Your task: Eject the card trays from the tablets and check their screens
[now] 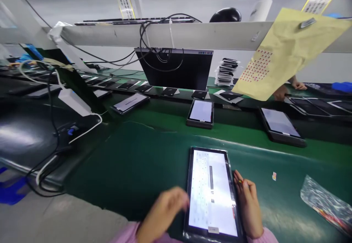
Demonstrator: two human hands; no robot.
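Note:
A tablet with a lit white screen lies flat on the green mat in front of me. My left hand hovers at the tablet's left edge, blurred by motion, with its fingers curled toward the screen. Along the tablet's right edge rests my right hand, fingers stretched out and touching the frame, with a small red and yellow mark near the fingertips. Both sleeves are pink.
Two more lit tablets lie on the conveyor belt behind, with another tablet at left. A dark monitor stands in the middle. A yellow sheet hangs at right. A plastic bag, a white adapter with cables, another person's hands.

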